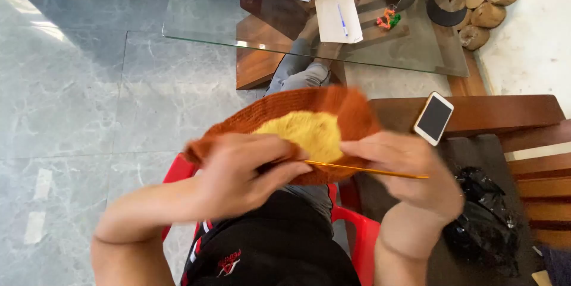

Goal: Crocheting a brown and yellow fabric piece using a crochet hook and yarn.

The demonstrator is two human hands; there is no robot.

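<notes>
Grey marble floor, left hand [247, 170] gripping orange-yellow crocheted hat [303, 125], right hand [410, 170] pinching golden hook [366, 170]

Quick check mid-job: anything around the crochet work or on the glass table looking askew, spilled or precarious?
One thing: the white smartphone lies tilted on the wooden armrest, one corner past its edge. Nothing looks spilled, and the orange-and-yellow crocheted piece looks intact.
</notes>
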